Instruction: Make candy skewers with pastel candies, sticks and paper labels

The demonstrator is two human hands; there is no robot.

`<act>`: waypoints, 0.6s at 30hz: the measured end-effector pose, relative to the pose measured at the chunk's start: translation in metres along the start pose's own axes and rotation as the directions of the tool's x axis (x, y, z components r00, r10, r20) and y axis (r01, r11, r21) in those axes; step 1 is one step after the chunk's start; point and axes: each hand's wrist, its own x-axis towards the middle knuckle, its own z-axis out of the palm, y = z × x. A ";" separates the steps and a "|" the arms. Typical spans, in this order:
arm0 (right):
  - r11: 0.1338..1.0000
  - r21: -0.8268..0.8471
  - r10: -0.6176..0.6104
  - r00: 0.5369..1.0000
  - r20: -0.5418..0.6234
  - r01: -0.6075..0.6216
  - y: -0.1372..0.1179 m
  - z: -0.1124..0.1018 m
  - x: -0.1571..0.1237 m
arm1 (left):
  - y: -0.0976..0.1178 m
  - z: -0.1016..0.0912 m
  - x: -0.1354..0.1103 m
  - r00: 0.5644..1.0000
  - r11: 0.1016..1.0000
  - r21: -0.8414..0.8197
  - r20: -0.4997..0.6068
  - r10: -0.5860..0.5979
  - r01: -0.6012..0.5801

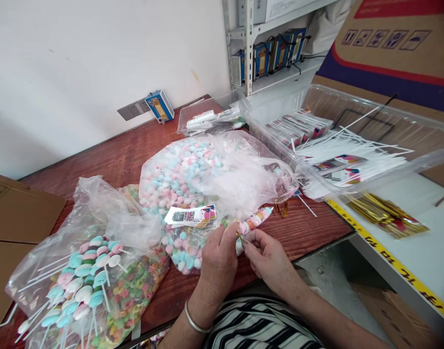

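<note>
My left hand point(219, 257) is closed around a slim clear packet of marshmallows point(257, 218), whose far end points up and right. At its near end is a gold twist tie point(239, 235), pinched by the fingers of my right hand point(271, 257). The lower part of the packet is hidden by my hands. Just beyond them lies a big clear bag of pink, blue and white marshmallows point(181, 169), with a few printed cards point(190, 216) on top. More gold ties point(282, 209) lie on the table near the packet's tip.
Left are marshmallow lollipops point(85, 276) on a bag of colourful gummy rings point(134, 295). At the right, a clear tray point(421, 157) holds white sticks and printed cards; a pack of gold ties point(385, 213) lies beside it. A smaller tray point(181, 127) stands behind. Cardboard boxes point(400, 63) flank the table.
</note>
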 end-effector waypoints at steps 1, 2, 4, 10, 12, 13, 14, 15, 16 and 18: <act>1.000 0.007 0.007 1.000 0.001 -0.007 0.000 0.000 0.000 | 0.000 -0.001 0.000 1.000 0.999 -0.030 0.007 -0.019 0.019; 1.000 0.007 0.010 1.000 0.000 -0.010 0.001 0.000 0.001 | 0.001 -0.002 0.000 0.999 0.996 -0.077 0.014 -0.046 0.047; 1.000 -0.007 -0.003 1.000 -0.010 0.002 0.003 0.001 0.002 | 0.003 -0.004 0.002 0.988 0.964 -0.218 0.043 -0.149 0.155; 0.981 -0.153 -0.131 0.990 -0.062 0.120 0.009 -0.001 0.009 | 0.011 0.004 0.012 0.670 0.099 -0.746 0.520 -0.530 0.658; 0.962 -0.219 -0.180 0.981 -0.068 0.161 0.009 -0.004 0.013 | 0.012 0.009 0.014 0.595 -0.237 -0.744 0.650 -0.472 0.625; 0.948 -0.256 -0.214 0.975 -0.067 0.191 0.008 -0.005 0.014 | 0.012 0.011 0.014 0.577 -0.338 -0.724 0.687 -0.442 0.602; 0.928 -0.295 -0.257 0.964 -0.065 0.227 0.007 -0.006 0.015 | 0.012 0.012 0.015 0.565 -0.405 -0.701 0.713 -0.416 0.587; 0.906 -0.329 -0.304 0.950 -0.065 0.268 0.006 -0.008 0.016 | 0.011 0.013 0.015 0.557 -0.450 -0.683 0.730 -0.396 0.575; 0.887 -0.350 -0.342 0.938 -0.064 0.300 0.005 -0.010 0.016 | 0.011 0.013 0.015 0.553 -0.481 -0.672 0.739 -0.385 0.563; 0.884 -0.340 -0.358 0.932 -0.050 0.321 0.002 -0.012 0.017 | 0.010 0.013 0.015 0.555 -0.512 -0.667 0.740 -0.379 0.541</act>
